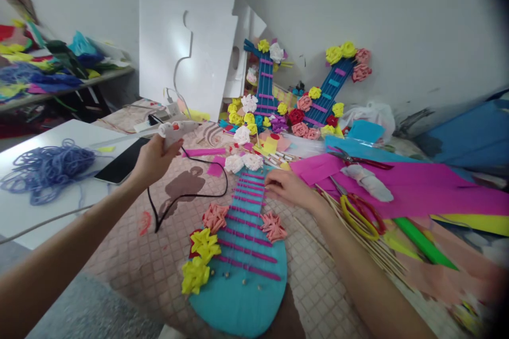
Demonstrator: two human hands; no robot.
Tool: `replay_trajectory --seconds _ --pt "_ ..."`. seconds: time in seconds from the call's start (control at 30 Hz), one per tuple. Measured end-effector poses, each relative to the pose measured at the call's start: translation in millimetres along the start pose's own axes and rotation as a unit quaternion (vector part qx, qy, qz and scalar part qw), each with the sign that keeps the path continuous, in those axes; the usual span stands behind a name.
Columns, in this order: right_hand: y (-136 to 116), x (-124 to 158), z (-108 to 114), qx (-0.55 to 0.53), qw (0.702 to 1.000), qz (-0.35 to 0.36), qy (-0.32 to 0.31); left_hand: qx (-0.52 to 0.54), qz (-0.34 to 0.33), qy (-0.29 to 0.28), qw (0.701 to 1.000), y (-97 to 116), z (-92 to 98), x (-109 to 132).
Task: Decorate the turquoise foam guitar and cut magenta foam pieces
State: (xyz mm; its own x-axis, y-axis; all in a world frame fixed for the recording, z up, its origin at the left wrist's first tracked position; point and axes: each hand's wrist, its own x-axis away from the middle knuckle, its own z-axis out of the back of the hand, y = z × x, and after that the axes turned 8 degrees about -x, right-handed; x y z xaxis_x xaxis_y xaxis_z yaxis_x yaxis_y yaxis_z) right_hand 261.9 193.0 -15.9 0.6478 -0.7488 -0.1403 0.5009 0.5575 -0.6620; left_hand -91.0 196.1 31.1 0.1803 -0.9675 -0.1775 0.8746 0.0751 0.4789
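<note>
A white glue gun (175, 130) is gripped in my left hand (153, 158), raised over the table with its nozzle pointing right. Its black cord (201, 195) loops down onto the cloth. In front of me lies a turquoise paper-covered guitar shape (242, 302) with magenta strips across it. Yellow flowers (201, 254) and pink flowers (273, 226) sit along its body edges; white flowers (244, 162) are at the head end. My right hand (289, 189) is at the right edge of the neck, fingers bent and pressed together; anything pinched there is hidden.
Two decorated blue guitar shapes (328, 90) lean against the back wall. On the right lie magenta paper (429, 185), yellow-handled scissors (360, 220), red-handled pliers (360, 160) and thin sticks (369, 246). At left are a phone (124, 161) and purple yarn (51, 167) on a white board.
</note>
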Motion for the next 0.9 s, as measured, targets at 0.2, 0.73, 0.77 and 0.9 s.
replay_trajectory --seconds 0.2,0.73,0.77,0.9 --pt "-2.1 -4.3 5.9 0.006 1.000 -0.002 -0.006 -0.056 -0.042 0.017 0.997 -28.2 -24.0 -29.4" --pt "2.9 -7.8 34.4 0.049 0.996 0.022 -0.075 -0.164 -0.121 -0.013 0.979 -14.5 -46.6 -22.3" --pt "4.0 -9.8 36.9 0.052 0.995 0.018 -0.081 -0.167 -0.134 -0.017 0.977 -14.0 -43.5 -19.5" --pt "10.2 -20.9 43.5 0.054 0.993 -0.005 -0.102 -0.198 -0.153 -0.035 0.968 -13.8 -33.9 -11.7"
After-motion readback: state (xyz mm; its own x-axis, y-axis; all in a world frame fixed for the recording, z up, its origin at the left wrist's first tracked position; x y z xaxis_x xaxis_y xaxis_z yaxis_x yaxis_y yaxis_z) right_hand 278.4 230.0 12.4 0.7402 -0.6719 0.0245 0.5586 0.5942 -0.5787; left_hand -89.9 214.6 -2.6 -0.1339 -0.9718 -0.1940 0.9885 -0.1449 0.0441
